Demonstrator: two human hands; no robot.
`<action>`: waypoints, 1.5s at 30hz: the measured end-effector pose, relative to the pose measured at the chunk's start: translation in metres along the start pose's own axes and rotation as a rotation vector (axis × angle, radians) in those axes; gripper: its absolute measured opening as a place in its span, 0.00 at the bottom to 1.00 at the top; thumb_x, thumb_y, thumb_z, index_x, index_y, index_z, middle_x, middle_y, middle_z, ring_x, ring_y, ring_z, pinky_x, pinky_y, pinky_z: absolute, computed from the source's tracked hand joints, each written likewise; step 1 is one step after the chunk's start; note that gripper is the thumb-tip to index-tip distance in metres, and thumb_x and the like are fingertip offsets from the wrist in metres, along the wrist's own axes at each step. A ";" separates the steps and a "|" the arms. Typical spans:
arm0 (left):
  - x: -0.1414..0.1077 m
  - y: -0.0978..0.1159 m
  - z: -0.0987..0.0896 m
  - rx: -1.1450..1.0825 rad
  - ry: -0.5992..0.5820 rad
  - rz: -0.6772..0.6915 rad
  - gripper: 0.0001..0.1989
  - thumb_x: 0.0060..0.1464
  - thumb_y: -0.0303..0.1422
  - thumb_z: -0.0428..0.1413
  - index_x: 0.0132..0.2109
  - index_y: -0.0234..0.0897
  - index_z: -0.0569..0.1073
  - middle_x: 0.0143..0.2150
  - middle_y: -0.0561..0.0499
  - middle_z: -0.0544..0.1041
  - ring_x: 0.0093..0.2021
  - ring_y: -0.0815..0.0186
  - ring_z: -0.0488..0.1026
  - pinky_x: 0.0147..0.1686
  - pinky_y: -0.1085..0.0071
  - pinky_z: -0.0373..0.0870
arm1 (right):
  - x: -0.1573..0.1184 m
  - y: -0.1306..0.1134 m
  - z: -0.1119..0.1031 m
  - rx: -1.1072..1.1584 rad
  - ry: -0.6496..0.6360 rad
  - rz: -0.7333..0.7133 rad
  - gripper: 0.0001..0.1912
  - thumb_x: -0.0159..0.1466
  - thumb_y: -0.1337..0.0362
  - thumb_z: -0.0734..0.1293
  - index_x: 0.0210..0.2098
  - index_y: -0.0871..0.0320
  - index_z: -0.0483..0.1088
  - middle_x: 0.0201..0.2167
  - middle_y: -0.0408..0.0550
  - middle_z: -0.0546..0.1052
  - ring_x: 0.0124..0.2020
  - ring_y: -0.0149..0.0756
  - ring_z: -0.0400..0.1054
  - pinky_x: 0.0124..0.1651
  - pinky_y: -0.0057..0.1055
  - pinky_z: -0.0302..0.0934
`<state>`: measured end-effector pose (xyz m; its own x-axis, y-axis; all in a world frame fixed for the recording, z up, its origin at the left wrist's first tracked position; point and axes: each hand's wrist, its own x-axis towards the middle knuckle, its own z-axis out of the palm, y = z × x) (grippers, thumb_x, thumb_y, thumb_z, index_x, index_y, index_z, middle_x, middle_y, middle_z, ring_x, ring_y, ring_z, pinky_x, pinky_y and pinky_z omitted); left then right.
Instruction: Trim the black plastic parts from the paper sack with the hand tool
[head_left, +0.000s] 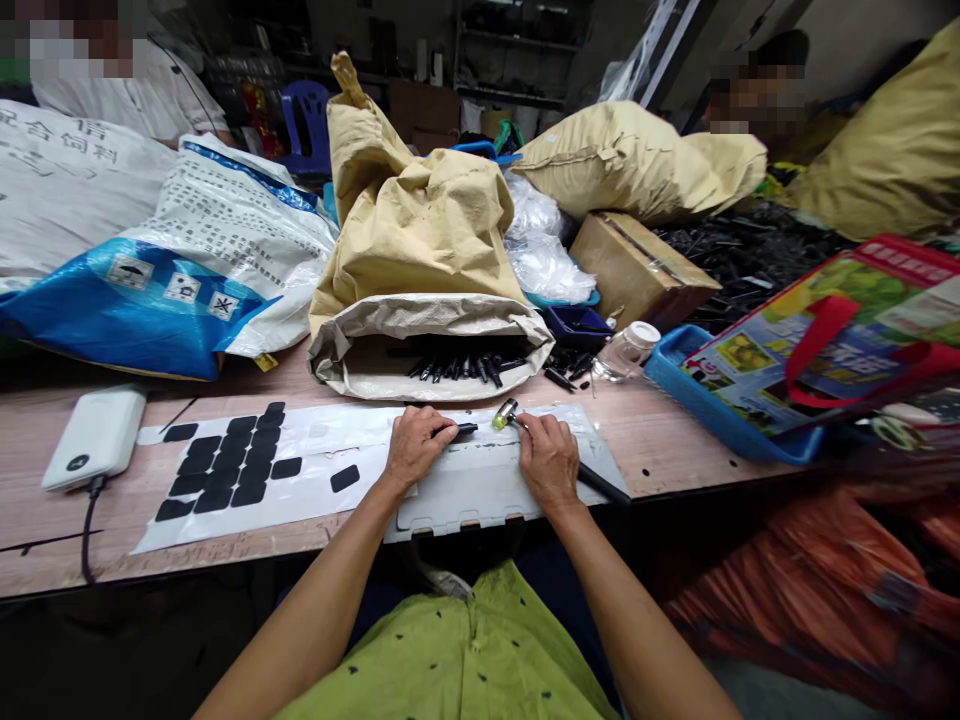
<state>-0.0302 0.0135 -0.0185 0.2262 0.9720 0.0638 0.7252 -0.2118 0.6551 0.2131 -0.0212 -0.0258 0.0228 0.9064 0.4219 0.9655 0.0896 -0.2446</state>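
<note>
My left hand (420, 445) pinches a small black pen-like part (466, 429) above a grey board (480, 480). To its right, my right hand (550, 458) is closed around a small hammer, whose metal and yellow-green head (505, 414) points toward the black part without touching it. The hammer's black handle (602, 484) sticks out beyond the palm. Left of my hands, a white sheet (307, 500) carries several black rounded squares (250, 471). Behind the board, an open beige sack (427, 230) holds several black parts (469, 366).
A white power bank (97, 437) with a cable lies at the left. Farther right are a clear jar (628, 350), a cardboard box (637, 270) and a blue tray (727, 410) under a colourful bag (832, 340). Two people are beyond the sacks.
</note>
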 end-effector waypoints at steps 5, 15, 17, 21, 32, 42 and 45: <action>0.000 -0.001 0.001 0.013 0.002 0.002 0.15 0.67 0.43 0.51 0.44 0.48 0.83 0.42 0.51 0.79 0.48 0.56 0.67 0.49 0.59 0.60 | -0.001 -0.001 0.002 -0.037 -0.006 -0.003 0.14 0.70 0.65 0.61 0.52 0.53 0.74 0.41 0.50 0.74 0.43 0.42 0.60 0.44 0.35 0.49; -0.047 0.049 -0.015 -0.163 -0.143 0.167 0.17 0.68 0.43 0.48 0.47 0.44 0.80 0.45 0.48 0.80 0.48 0.57 0.71 0.51 0.62 0.64 | 0.001 -0.001 0.001 -0.071 -0.028 0.002 0.13 0.70 0.65 0.63 0.52 0.53 0.73 0.42 0.50 0.73 0.44 0.42 0.60 0.44 0.35 0.48; -0.074 0.065 -0.014 -0.265 -0.379 0.195 0.17 0.68 0.44 0.47 0.49 0.46 0.79 0.45 0.49 0.81 0.45 0.60 0.74 0.48 0.66 0.67 | 0.001 -0.002 0.001 -0.070 -0.026 0.004 0.13 0.70 0.65 0.63 0.52 0.53 0.73 0.41 0.50 0.73 0.44 0.42 0.60 0.43 0.35 0.48; -0.118 0.066 0.015 -0.123 -0.660 0.040 0.12 0.64 0.42 0.53 0.44 0.48 0.81 0.42 0.50 0.83 0.44 0.57 0.78 0.43 0.66 0.68 | 0.001 -0.003 0.000 -0.070 -0.025 0.004 0.13 0.69 0.66 0.63 0.52 0.53 0.72 0.41 0.50 0.73 0.44 0.42 0.60 0.44 0.35 0.48; -0.117 0.064 0.037 -0.039 -0.705 -0.090 0.14 0.58 0.42 0.56 0.43 0.43 0.81 0.39 0.46 0.83 0.41 0.53 0.80 0.39 0.63 0.71 | 0.001 -0.002 0.001 -0.077 0.003 -0.010 0.13 0.69 0.66 0.64 0.52 0.53 0.73 0.41 0.49 0.73 0.43 0.42 0.60 0.43 0.35 0.48; 0.080 0.017 -0.048 0.270 0.328 -0.366 0.18 0.63 0.34 0.51 0.56 0.37 0.77 0.55 0.35 0.76 0.60 0.45 0.69 0.56 0.52 0.66 | 0.002 -0.001 0.000 -0.079 -0.014 -0.006 0.12 0.70 0.66 0.64 0.51 0.53 0.73 0.40 0.49 0.74 0.43 0.42 0.61 0.43 0.36 0.48; 0.109 -0.004 -0.058 0.327 0.214 -0.513 0.15 0.57 0.32 0.57 0.49 0.33 0.80 0.50 0.32 0.79 0.58 0.42 0.72 0.55 0.50 0.68 | 0.002 -0.002 -0.001 -0.070 -0.024 -0.002 0.12 0.69 0.66 0.64 0.51 0.53 0.73 0.41 0.49 0.74 0.43 0.42 0.61 0.43 0.35 0.48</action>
<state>-0.0460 0.1261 0.0296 -0.3124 0.9496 -0.0261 0.8751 0.2984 0.3811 0.2120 -0.0196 -0.0235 0.0160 0.9158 0.4014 0.9814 0.0625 -0.1817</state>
